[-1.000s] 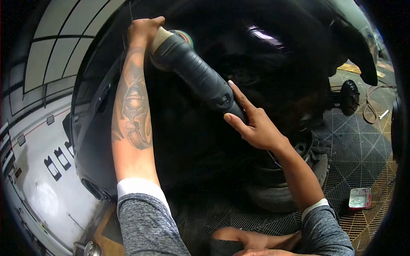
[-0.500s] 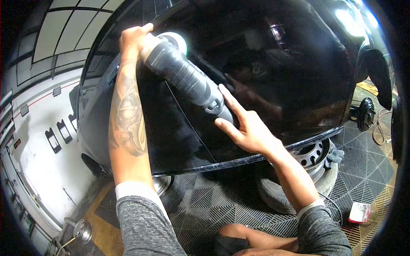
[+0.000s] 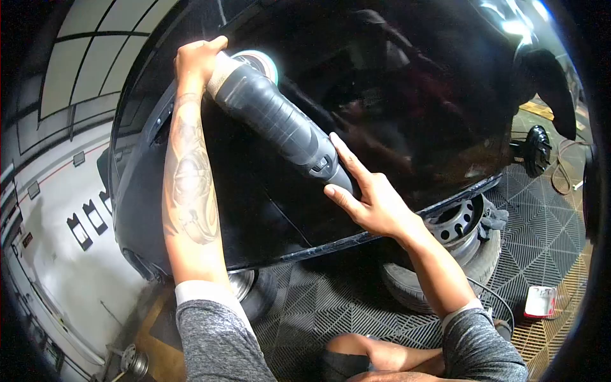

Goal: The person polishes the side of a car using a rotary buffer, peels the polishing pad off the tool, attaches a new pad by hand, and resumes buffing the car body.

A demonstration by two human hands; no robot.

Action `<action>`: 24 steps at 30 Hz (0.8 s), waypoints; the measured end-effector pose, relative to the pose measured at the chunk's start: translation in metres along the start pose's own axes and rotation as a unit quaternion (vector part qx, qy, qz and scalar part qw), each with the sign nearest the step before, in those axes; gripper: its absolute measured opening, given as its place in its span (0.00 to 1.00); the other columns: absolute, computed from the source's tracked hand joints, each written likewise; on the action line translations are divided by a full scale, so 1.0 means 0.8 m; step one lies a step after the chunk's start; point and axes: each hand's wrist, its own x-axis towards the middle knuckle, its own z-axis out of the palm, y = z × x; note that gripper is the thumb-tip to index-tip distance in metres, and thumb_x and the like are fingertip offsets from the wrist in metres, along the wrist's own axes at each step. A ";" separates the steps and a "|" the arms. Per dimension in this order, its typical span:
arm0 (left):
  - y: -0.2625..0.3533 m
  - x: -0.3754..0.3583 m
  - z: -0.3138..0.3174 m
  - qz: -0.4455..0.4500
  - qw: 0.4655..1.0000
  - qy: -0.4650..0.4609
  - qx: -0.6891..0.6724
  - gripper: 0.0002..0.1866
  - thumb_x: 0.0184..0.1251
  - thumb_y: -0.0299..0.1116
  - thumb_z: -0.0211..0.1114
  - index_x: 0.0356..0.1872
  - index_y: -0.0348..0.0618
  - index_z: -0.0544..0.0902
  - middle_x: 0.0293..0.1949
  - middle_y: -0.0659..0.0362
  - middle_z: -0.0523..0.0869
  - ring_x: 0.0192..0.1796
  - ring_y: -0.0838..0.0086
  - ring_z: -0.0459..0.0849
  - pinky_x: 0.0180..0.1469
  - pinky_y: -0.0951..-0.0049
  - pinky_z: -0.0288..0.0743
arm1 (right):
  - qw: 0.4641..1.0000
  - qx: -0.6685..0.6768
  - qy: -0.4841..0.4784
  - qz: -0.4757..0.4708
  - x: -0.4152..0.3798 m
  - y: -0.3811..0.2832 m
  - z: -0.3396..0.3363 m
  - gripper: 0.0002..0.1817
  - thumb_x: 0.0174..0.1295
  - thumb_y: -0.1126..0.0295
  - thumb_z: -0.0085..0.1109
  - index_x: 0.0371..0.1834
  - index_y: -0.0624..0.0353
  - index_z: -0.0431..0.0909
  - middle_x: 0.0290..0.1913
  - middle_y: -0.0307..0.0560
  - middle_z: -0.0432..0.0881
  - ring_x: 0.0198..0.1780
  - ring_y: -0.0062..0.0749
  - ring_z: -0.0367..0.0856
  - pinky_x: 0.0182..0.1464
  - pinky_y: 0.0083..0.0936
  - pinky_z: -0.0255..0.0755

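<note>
A black car polisher (image 3: 280,121) lies slantwise against the glossy black car body panel (image 3: 407,127). Its round pad (image 3: 259,63), pale at the rim, meets the panel at the upper end. My left hand (image 3: 196,62) is closed around the polisher's head, beside the pad; most of its fingers are hidden from me. At the lower rear end, my right hand (image 3: 375,202) wraps the body, thumb on the near side and index finger stretched along the far side.
Below the panel, a tyre with a steel wheel (image 3: 455,223) lies on the patterned floor tiles (image 3: 541,235). A bare wheel hub (image 3: 536,151) juts out at right. A red-and-white container (image 3: 541,302) stands on the floor. A cable (image 3: 499,298) runs near my right forearm.
My view has shifted and tilted slightly against the car. The polisher has shifted a little over the panel, with both hands keeping their hold.
</note>
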 end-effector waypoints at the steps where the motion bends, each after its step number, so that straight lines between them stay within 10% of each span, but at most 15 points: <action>1: 0.017 -0.001 0.005 0.008 1.000 -0.003 0.012 0.24 0.56 0.54 0.65 0.37 0.43 0.92 0.43 0.48 0.92 0.48 0.54 0.90 0.55 0.60 0.79 | 1.000 0.000 0.006 0.002 -0.005 0.003 -0.009 0.45 0.70 0.53 0.62 0.86 0.43 0.48 0.34 0.70 0.86 0.36 0.63 0.88 0.45 0.45 0.81; 10: 0.152 0.028 0.084 0.212 0.968 -0.014 0.136 0.25 0.56 0.54 0.65 0.37 0.40 0.91 0.45 0.47 0.91 0.51 0.54 0.89 0.57 0.62 0.78 | 0.996 0.018 0.069 0.045 -0.041 0.011 -0.098 0.44 0.72 0.53 0.62 0.86 0.40 0.47 0.46 0.69 0.88 0.45 0.58 0.90 0.54 0.41 0.79; 24: 0.328 0.028 0.187 0.174 0.984 -0.037 0.028 0.28 0.57 0.60 0.64 0.42 0.45 0.92 0.50 0.45 0.90 0.56 0.50 0.87 0.62 0.59 0.77 | 0.980 0.064 0.126 0.139 -0.087 0.025 -0.217 0.42 0.73 0.55 0.61 0.86 0.41 0.49 0.66 0.65 0.80 0.65 0.56 0.81 0.66 0.38 0.71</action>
